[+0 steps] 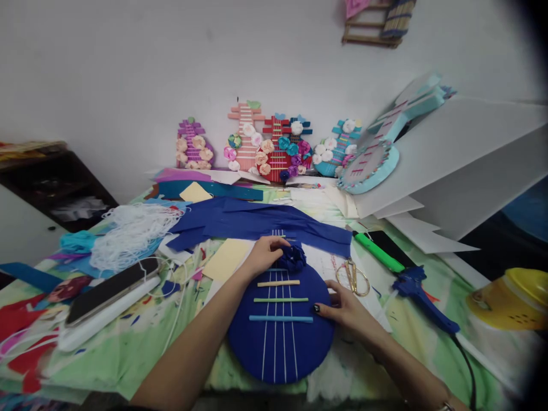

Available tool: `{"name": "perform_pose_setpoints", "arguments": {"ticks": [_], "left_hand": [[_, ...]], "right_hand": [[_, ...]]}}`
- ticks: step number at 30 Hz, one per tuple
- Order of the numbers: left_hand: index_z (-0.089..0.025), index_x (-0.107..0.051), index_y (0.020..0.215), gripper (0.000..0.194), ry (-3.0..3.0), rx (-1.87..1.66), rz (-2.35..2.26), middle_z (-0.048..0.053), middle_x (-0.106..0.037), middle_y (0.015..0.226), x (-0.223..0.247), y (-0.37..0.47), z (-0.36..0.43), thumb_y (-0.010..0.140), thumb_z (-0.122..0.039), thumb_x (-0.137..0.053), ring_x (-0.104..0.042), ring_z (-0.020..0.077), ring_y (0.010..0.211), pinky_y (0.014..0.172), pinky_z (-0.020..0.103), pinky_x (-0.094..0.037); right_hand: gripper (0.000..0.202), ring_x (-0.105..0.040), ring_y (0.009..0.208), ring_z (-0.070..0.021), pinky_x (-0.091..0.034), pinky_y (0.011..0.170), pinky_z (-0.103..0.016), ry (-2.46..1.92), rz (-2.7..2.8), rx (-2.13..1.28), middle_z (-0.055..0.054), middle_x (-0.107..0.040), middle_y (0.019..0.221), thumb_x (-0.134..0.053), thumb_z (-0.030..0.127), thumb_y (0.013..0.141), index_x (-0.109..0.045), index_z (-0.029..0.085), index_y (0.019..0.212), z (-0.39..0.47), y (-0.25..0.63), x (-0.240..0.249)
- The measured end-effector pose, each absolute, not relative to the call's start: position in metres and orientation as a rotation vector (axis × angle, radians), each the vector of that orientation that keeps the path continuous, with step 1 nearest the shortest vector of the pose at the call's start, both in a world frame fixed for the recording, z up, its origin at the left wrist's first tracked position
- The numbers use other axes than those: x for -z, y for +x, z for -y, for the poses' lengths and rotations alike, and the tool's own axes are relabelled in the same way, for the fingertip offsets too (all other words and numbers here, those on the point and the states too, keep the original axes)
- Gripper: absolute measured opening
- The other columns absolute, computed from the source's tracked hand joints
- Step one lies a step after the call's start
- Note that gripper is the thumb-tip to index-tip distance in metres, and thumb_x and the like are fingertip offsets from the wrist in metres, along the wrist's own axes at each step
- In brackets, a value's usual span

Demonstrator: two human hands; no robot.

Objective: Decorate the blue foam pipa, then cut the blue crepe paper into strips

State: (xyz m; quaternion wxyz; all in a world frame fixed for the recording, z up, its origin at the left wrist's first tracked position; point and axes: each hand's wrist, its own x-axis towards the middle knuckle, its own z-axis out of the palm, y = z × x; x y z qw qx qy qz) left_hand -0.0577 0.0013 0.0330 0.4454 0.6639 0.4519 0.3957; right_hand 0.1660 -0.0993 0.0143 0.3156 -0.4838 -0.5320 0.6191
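pinching blue flower [294, 258], left hand [266, 253] atop blue instrument [280, 337], right hand [346, 305] gripping its right edge

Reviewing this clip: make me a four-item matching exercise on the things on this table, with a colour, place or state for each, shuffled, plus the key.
Things
1. scissors
2. paper flower
3. string
4. glue gun

Descriptions
A. white, in a tangled heap
B. blue, lying right of the gold item
C. touched by the left hand
D. gold-coloured, beside the right hand

Pairs: 1-D, 2-C, 3-A, 4-B
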Motion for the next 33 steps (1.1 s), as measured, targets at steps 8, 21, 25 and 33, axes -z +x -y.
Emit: {"name": "perform_pose_setpoints", "arguments": {"ticks": [8,21,25,33], "left_hand": [[-0.013,-0.068,0.088,0.024,1.617,-1.011,-1.153,0.006,-0.073,0.088,-0.031,-0.054,-0.002,0.069,-0.008,-0.053,-0.068,0.0174,0.081,0.078,0.028,-0.054],[-0.017,-0.071,0.082,0.021,1.709,-1.013,-1.288,0.001,-0.073,0.08,-0.032,-0.049,-0.002,0.075,-0.009,-0.053,-0.067,0.0158,0.077,0.076,0.026,-0.051],[-0.017,-0.072,0.082,0.023,1.744,-0.998,-1.305,0.001,-0.073,0.082,-0.033,-0.047,-0.001,0.074,-0.007,-0.053,-0.067,0.0161,0.078,0.077,0.025,-0.051],[-0.016,-0.072,0.084,0.024,1.79,-0.995,-1.328,0.003,-0.074,0.084,-0.035,-0.045,0.002,0.073,-0.006,-0.053,-0.068,0.0176,0.079,0.077,0.026,-0.051]], "right_hand": [[0.011,-0.053,0.106,-0.0249,-0.04,0.094,-0.044,-1.236,1.841,-0.302,-0.009,-0.061,0.109,-0.057,0.027,0.083,-0.067,0.022,0.083,0.061,0.148,-0.073],[0.019,-0.048,0.097,-0.0304,-0.034,0.078,-0.04,-1.891,2.289,-0.177,-0.012,-0.067,0.096,-0.059,0.026,0.077,-0.076,0.02,0.081,0.012,0.086,-0.085],[0.022,-0.05,0.097,-0.0322,-0.034,0.078,-0.041,-1.929,2.314,-0.129,-0.015,-0.068,0.093,-0.055,0.025,0.079,-0.075,0.018,0.084,0.012,0.083,-0.084],[0.023,-0.051,0.098,-0.0329,-0.032,0.077,-0.041,-1.919,2.34,-0.044,-0.016,-0.069,0.093,-0.052,0.022,0.08,-0.073,0.015,0.085,0.014,0.079,-0.077]]}}
